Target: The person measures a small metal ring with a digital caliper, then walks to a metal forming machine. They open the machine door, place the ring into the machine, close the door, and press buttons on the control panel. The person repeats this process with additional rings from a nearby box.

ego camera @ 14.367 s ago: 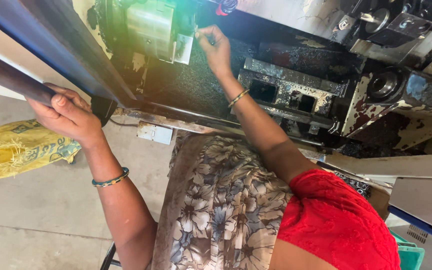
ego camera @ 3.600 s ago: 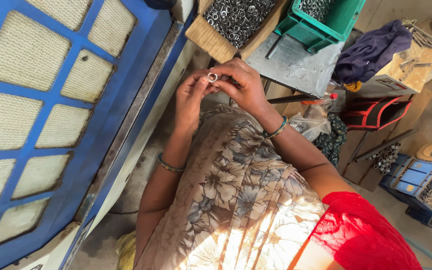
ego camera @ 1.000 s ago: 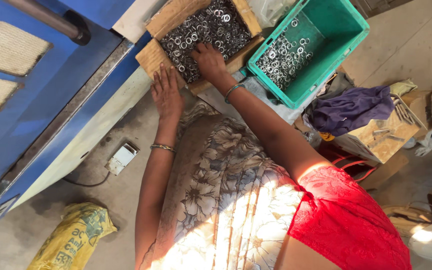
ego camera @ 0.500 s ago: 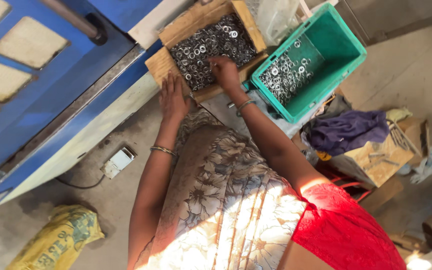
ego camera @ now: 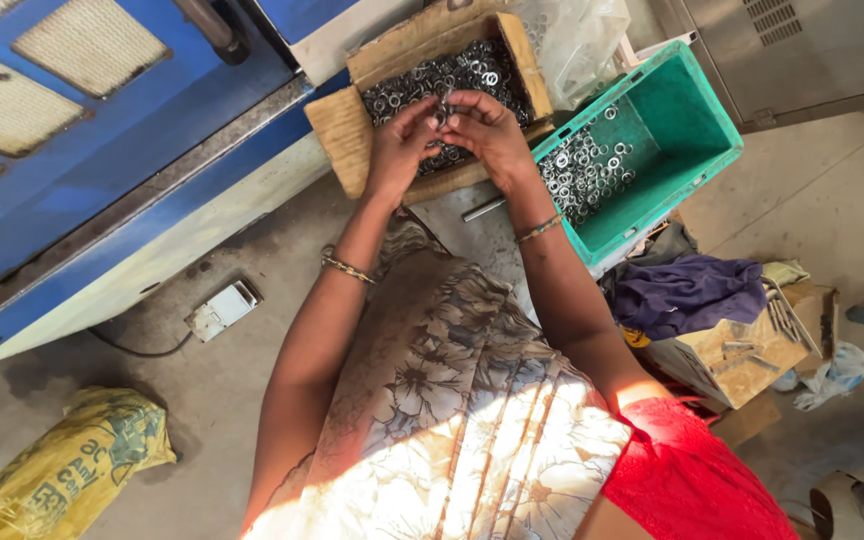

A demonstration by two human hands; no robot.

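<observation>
Both hands, left and right, have lifted together above the rough cardboard box of shiny flat steel washers, fingers pinched on a few, where before they dug in apart, beside the green plastic crate.
</observation>
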